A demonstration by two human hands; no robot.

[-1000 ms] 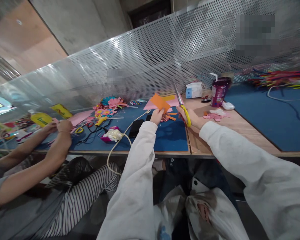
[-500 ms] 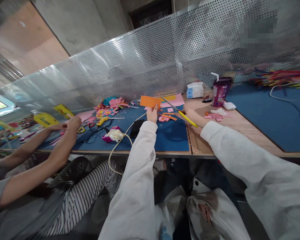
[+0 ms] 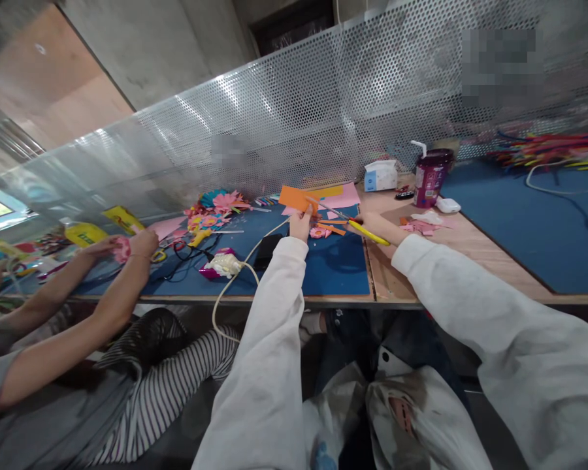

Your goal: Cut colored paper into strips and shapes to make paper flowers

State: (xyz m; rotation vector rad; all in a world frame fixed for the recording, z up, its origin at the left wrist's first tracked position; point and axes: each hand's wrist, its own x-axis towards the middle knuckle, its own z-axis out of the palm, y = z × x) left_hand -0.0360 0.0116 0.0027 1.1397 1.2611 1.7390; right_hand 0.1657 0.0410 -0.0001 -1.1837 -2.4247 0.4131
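- Left hand [image 3: 300,226] pinches orange paper [image 3: 292,198], just beyond it, by the near edge, probably leaving the rest free.
- Right hand [image 3: 381,228] grips scissors [image 3: 371,234] pointing leftward, likely so they meet the paper.

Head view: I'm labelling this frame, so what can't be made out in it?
In the head view:
Right hand: finger placement, hidden by its own back and the scissors.
Orange paper: whether it's being cut, too small to tell.
Purple cup: print, too small.
Colourful bundle: remainder, cut off by the right edge.
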